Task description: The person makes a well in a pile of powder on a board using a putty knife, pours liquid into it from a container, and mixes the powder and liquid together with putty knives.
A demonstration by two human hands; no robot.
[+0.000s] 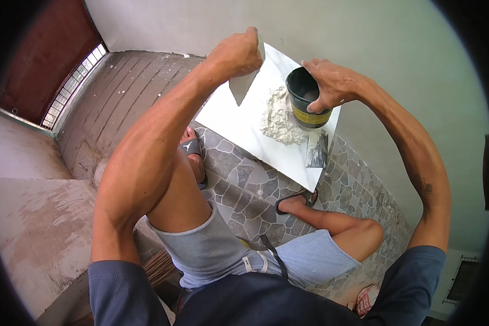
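Note:
My left hand [236,54] is closed around a wide flat metal scraper [244,86], its blade pointing down over the white marbled board [228,111]. My right hand [334,84] grips the rim and side of a dark green tub [309,117] with a yellow band, which looks tilted toward me. Against the tub's left side lies a lumpy heap of white paste [280,120]. A second flat metal blade [316,149] rests near the board's right edge, below the tub.
Around the board is a stone-patterned floor [239,168], with my sandaled feet beside its near edges. A pale wall [364,32] rises behind. At the left are a ledge [32,217] and a barred opening [73,87]; a twig bundle [160,267] lies near my left leg.

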